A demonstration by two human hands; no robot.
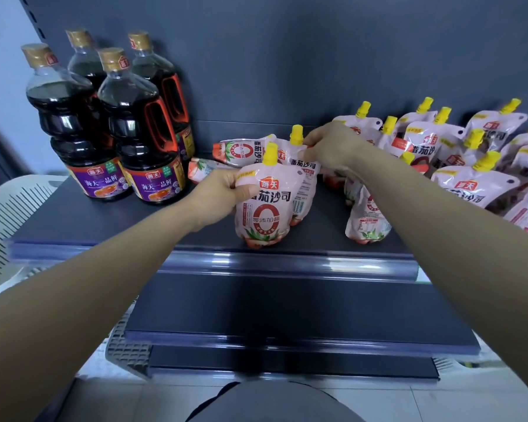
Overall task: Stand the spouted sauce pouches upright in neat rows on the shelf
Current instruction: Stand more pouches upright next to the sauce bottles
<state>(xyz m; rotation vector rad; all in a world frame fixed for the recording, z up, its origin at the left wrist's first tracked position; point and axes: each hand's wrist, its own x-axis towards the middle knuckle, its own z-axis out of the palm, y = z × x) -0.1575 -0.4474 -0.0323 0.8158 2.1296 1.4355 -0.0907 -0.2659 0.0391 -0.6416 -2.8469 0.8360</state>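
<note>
Pink pouches with yellow spouts crowd the right of the shelf [104,220]; this right cluster [470,153] stands, though leaning and unevenly spaced, so that part looks roughly done. Your left grip [223,190] is curled round the shoulder of the front pouch [262,208], which stands upright near the shelf's front edge; your right grip [326,147] pinches the top of the second pouch [301,169] just behind it, beside its spout. Still to do, by my judgement: the two flat pouches [241,150] lying near the soy sauce bottles [113,123] need standing; the right cluster wants straightening.
</note>
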